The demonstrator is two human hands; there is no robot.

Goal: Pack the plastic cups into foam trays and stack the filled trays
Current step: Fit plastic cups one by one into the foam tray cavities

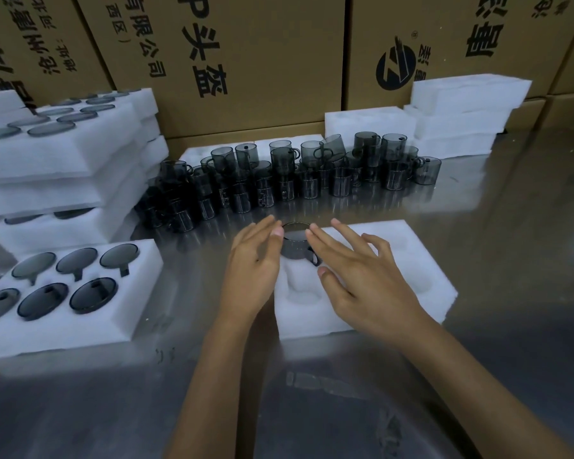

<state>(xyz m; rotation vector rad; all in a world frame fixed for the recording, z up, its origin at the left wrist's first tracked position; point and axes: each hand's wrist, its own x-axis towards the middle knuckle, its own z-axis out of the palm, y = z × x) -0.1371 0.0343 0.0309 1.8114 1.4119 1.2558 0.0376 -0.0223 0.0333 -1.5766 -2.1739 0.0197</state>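
Smoky grey plastic, the cup [297, 243] sat partly sunk in the far-left pocket of the tray [362, 313], its rim still proud of the foam and its handle pointing toward the person and slightly right. Both hands flanked it. The left hand [257, 260] lay just to the cup's left, fingers straight and together, tips level with the rim; whether they touched the wall could not be told. The right hand [352, 270] lay just to its right, fingers spread and relaxed, index tip near the rim and thumb near the handle. Neither hand gripped anything.

So the cup lay between the two sets of fingertips, a little ahead of both palms, its axis upright. Both hands were about equally near, and a downward press on the rim from either would probably seat it. The tray's other pockets looked empty.

The loose cups [295, 173] stood in a crowded row beyond the tray, straight ahead of the fingers, so the next reach would likely go forward. A filled tray [136, 313] lay well to the left.
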